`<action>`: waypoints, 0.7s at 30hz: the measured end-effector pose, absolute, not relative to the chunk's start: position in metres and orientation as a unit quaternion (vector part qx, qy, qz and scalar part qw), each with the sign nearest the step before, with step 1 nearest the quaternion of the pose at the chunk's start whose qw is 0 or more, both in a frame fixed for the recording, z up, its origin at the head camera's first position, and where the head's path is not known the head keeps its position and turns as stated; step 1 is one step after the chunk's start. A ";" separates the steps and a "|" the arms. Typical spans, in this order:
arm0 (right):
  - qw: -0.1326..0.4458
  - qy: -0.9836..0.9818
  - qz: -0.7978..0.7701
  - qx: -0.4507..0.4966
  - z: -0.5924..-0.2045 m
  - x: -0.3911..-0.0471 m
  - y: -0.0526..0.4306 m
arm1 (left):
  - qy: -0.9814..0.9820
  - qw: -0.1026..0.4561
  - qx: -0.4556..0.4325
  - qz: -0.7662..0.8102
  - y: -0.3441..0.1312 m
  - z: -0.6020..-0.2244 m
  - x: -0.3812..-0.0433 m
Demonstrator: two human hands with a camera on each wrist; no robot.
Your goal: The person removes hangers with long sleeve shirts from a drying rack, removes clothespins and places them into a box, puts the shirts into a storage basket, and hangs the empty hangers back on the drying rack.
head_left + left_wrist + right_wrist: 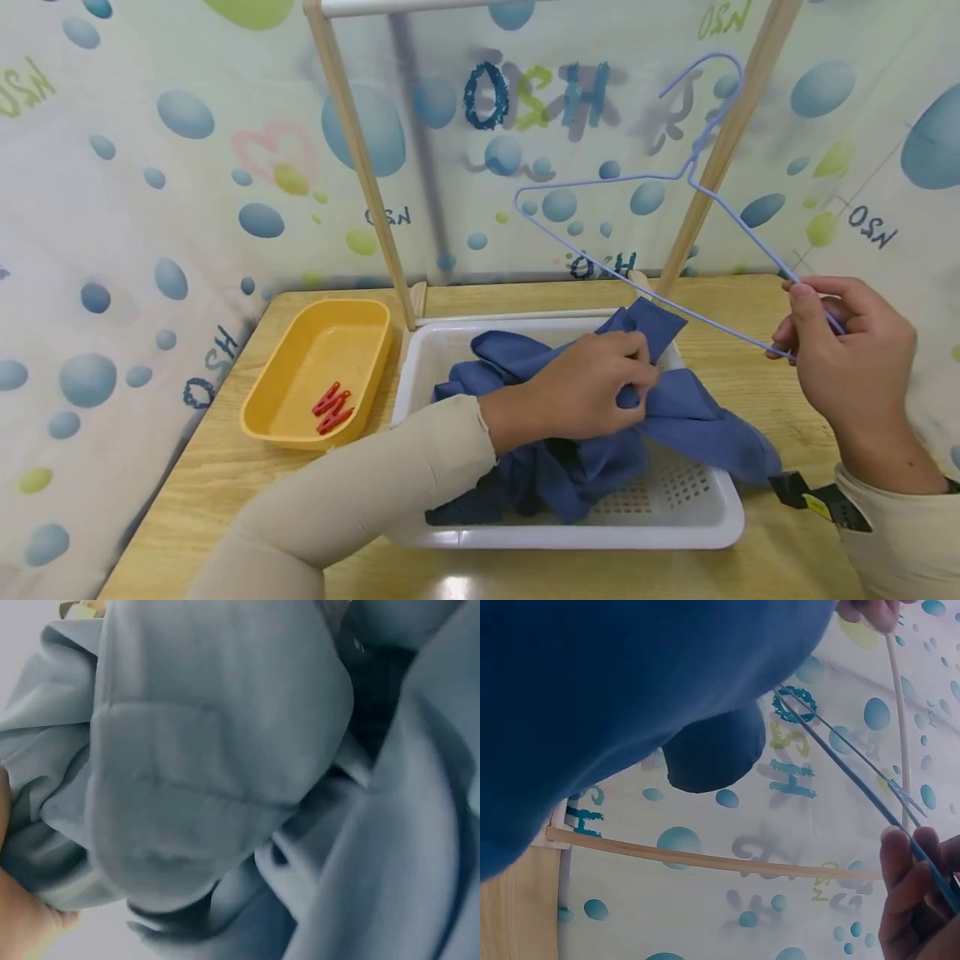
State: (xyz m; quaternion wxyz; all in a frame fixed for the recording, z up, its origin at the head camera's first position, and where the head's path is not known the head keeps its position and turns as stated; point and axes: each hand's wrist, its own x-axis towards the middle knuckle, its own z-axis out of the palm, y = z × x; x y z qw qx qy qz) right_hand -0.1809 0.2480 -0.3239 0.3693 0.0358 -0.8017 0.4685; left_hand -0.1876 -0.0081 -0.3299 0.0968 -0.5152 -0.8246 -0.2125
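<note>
A crumpled blue shirt [517, 358] lies in the white basket [570, 537], part of it spilling over the right side. My left hand [592, 387] pinches its cloth between curled fingers and thumb, near a pointed corner that sticks up. In the left wrist view the shirt's stitched flap [195, 780] fills most of the picture, and only an edge of the hand [26, 922] shows. My right hand [855, 350] grips a light-blue hanger [607, 177] by one lower corner, its hook pointing up. The right wrist view shows fingers curled round the hanger [855, 784], with blue cloth [630, 682] close by.
A yellow tray [300, 354] with several red clothespins [332, 408] stands left of the basket on the wooden table [757, 317]. Behind the basket rises a wooden rack [360, 158] with a white top bar [420, 7]. A patterned curtain [187, 50] surrounds the table.
</note>
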 end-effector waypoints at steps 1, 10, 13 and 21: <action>0.369 -0.801 0.471 0.035 -0.324 -0.181 0.248 | -0.821 0.092 -0.516 -0.229 -0.012 -0.328 -0.188; 0.359 -0.803 0.475 0.037 -0.324 -0.183 0.245 | -0.821 0.074 -0.519 -0.228 -0.037 -0.317 -0.188; 0.360 -0.802 0.475 0.038 -0.324 -0.182 0.244 | -0.830 0.050 -0.531 -0.163 -0.040 -0.320 -0.186; 0.361 -0.796 0.484 0.048 -0.326 -0.185 0.244 | -0.834 -0.013 -0.551 0.004 -0.039 -0.340 -0.185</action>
